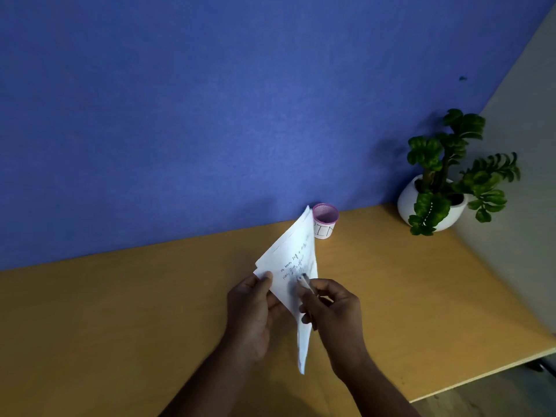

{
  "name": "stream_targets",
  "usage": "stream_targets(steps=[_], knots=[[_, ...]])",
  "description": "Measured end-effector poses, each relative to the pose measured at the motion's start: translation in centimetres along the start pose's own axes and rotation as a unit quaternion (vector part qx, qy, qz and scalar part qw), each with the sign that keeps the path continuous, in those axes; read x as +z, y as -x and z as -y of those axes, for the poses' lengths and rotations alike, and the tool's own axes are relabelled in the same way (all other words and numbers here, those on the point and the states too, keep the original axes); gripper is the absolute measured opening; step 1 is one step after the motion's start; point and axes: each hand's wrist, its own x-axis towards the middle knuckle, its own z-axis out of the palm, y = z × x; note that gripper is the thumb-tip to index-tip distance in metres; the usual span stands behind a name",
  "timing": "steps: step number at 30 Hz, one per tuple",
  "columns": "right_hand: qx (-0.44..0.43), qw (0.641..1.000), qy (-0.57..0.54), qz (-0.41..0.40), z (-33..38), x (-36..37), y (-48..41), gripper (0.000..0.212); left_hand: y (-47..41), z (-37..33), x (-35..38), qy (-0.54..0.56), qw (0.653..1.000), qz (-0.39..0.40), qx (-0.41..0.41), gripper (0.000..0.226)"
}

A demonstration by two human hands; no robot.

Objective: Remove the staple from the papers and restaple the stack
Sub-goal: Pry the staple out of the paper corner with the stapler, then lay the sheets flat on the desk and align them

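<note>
The papers (290, 257) are up off the bench (120, 311), held in the air over its middle, nearer the back edge than the front. They stand tilted, one corner pointing up towards the back and another hanging down between the wrists. The left hand (255, 314) grips the stack's left corner, thumb on the top sheet and fingers curled behind. The right hand (334, 308) has its fingers curled together, pinching a pale sliver (304, 282) with a dark tip that rests against the top sheet. It is too blurred for us to tell whether that is a tool or a lifted corner. We cannot see the staple itself.

We judge the stack light and limp. The sheets fan apart at the top corner and droop at the bottom, so they will slide over one another once the staple is out. We would hold the stack close to the stapled corner, thumb above and fingers below, and pry gently, since thin paper tears easily there.

A pink cup (325, 219) stands at the back edge just behind the papers. A plant (445, 164) in a white pot (406, 203) sits at the back right corner.
</note>
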Motion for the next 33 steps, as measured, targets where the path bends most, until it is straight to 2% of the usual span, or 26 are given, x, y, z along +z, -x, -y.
stream_targets(steps=[6,8,12,16,20,24,29,31,33], knots=[[0.040,0.996,-0.045,-0.065,-1.2,-4.0,-1.2,0.021,-2.9,-2.8,-1.8,-0.002,0.991,0.117,-0.062,0.025],[0.042,0.995,-0.038,-0.084,-1.8,-5.4,-2.1,0.026,-4.5,-3.3,-2.4,-0.036,0.989,0.126,-0.072,0.025],[0.040,0.991,0.027,-0.124,-4.0,-7.6,-4.8,0.019,-8.6,-2.5,-3.6,-0.137,0.986,0.075,-0.067,0.026],[0.020,0.976,0.140,-0.164,-7.0,-9.4,-7.3,0.012,-12.9,-0.3,-5.6,-0.253,0.965,0.000,-0.068,0.025],[0.022,0.948,0.252,-0.195,-9.7,-10.7,-9.2,0.024,-16.2,1.7,-7.4,-0.321,0.942,-0.041,-0.090,0.026],[0.053,0.920,0.336,-0.193,-12.5,-11.7,-10.9,0.003,-17.8,2.8,-8.3,-0.401,0.911,-0.043,-0.092,0.029],[0.041,0.891,0.411,-0.190,-14.8,-12.1,-12.3,0.006,-19.4,3.4,-9.2,-0.538,0.841,-0.058,0.007,0.028],[0.047,0.881,0.435,-0.180,-15.5,-12.3,-12.6,0.008,-20.0,3.7,-9.4,-0.560,0.825,-0.057,0.045,0.028],[0.061,0.870,0.460,-0.168,-16.2,-12.5,-12.8,0.010,-20.6,4.2,-9.5,-0.562,0.823,-0.055,0.062,0.021]])
